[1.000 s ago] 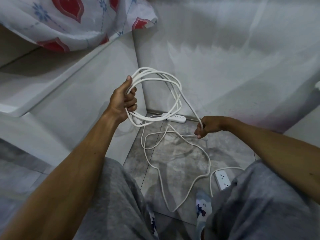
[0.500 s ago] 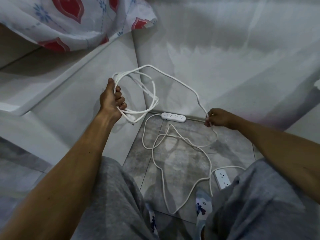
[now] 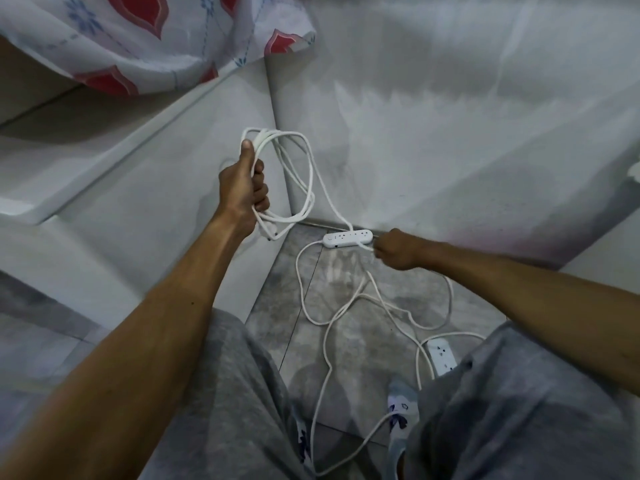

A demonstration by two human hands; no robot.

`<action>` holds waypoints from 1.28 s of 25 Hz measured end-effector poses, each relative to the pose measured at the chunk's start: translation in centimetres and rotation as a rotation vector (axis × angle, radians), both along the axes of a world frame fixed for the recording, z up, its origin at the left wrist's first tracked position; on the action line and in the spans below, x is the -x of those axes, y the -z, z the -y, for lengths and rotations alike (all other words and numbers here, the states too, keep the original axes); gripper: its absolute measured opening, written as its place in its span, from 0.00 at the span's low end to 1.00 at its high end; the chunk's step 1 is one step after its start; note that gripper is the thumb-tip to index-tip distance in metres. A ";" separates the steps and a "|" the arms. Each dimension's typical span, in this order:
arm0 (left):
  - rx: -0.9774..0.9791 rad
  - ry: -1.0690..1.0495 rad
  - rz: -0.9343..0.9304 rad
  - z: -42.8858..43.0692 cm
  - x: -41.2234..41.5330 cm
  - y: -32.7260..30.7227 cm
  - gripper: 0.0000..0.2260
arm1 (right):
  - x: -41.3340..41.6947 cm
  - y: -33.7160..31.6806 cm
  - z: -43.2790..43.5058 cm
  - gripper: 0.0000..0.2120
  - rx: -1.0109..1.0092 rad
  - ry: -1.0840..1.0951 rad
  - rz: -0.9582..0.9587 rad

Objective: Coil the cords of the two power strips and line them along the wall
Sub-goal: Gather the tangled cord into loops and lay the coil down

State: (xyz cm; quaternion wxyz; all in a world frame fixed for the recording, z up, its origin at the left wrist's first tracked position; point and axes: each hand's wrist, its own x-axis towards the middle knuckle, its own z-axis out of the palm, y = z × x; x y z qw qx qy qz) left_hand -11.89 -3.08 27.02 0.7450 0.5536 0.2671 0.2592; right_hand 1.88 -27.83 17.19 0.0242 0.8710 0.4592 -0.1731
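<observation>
My left hand (image 3: 244, 188) is raised near the corner, shut on a bundle of white cord loops (image 3: 300, 174). From the loops one strand of the cord runs down to my right hand (image 3: 393, 250), which pinches it low by the floor. Just left of that hand a white power strip (image 3: 348, 238) lies at the foot of the wall. A second power strip (image 3: 441, 356) lies on the floor by my right knee, partly hidden by my trousers. Loose cord (image 3: 346, 306) is tangled across the floor tile between them.
A grey wall (image 3: 450, 133) rises behind the strip, and a white cabinet side (image 3: 156, 185) closes the left. A red-and-white patterned cloth (image 3: 138, 39) hangs at the top left. My knees in grey trousers and a socked foot (image 3: 401, 410) fill the bottom.
My right hand slid along the cord, out to the right and down to the floor beside the far strip. My left hand drew the loops left and upward; the coil looks narrower.
</observation>
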 end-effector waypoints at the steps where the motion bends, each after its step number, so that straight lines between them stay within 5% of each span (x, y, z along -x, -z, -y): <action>1: -0.045 0.017 0.000 0.4 -0.3 0.0 0.21 | 1.1 -0.2 -0.7 0.13 0.022 -0.095 0.007; 10: -0.501 0.379 -0.177 3.5 -2.1 3.3 0.20 | 7.2 -4.6 -5.4 0.05 -0.359 -0.485 0.079; 17: -0.448 0.676 -0.295 4.0 -1.7 4.1 0.24 | 5.0 -6.5 -4.9 0.05 -0.800 -0.227 -0.147; 20: -0.424 0.712 -0.359 3.7 -1.8 4.3 0.26 | 2.7 -5.9 -4.3 0.17 -0.859 0.016 -0.132; 23: -0.377 0.771 -0.409 3.7 -1.8 4.2 0.24 | 0.8 -4.7 -3.8 0.28 -0.765 0.199 -0.162; 25: -0.409 0.803 -0.425 3.5 -1.6 4.1 0.22 | -0.2 -3.5 -3.6 0.26 -0.664 0.211 -0.155; 30: -0.406 0.770 -0.369 2.7 -1.2 4.4 0.18 | -3.6 -1.2 -0.4 0.23 -0.105 0.356 0.033; 32: -0.383 0.725 -0.341 2.6 -1.4 4.4 0.17 | -4.2 -0.6 1.2 0.22 0.074 0.542 -0.057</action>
